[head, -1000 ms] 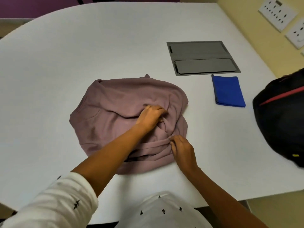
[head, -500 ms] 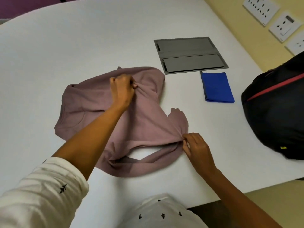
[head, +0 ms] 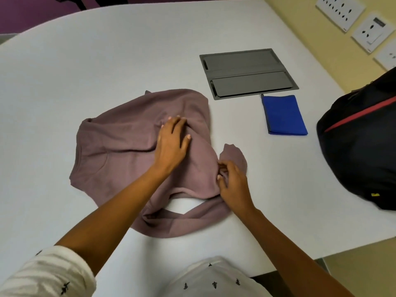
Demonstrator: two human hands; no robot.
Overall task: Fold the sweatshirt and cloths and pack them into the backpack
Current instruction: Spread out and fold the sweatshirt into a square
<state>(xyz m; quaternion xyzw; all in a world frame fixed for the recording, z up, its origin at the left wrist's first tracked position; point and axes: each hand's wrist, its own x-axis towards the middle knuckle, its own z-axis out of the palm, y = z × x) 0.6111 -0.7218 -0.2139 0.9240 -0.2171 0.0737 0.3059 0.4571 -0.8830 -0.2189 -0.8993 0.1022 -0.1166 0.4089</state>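
Observation:
A mauve sweatshirt [head: 120,146] lies rumpled on the white table [head: 85,67] in front of me. My left hand [head: 171,142] rests flat on its middle, fingers straight and spread. My right hand [head: 232,183] pinches a fold of the fabric at the sweatshirt's right edge, beside a small flap that sticks out. A folded blue cloth [head: 284,114] lies to the right, apart from both hands. The black backpack [head: 362,146] with a red stripe stands at the table's right edge.
A grey flat panel [head: 248,73] is set into the table behind the blue cloth. White wall sockets [head: 340,11] sit on the yellow wall at the top right. The table's front edge runs close to my body.
My left hand has let go of the fabric it gripped and now lies flat, a little nearer and to the right. My right hand still pinches the right edge, slightly further in.

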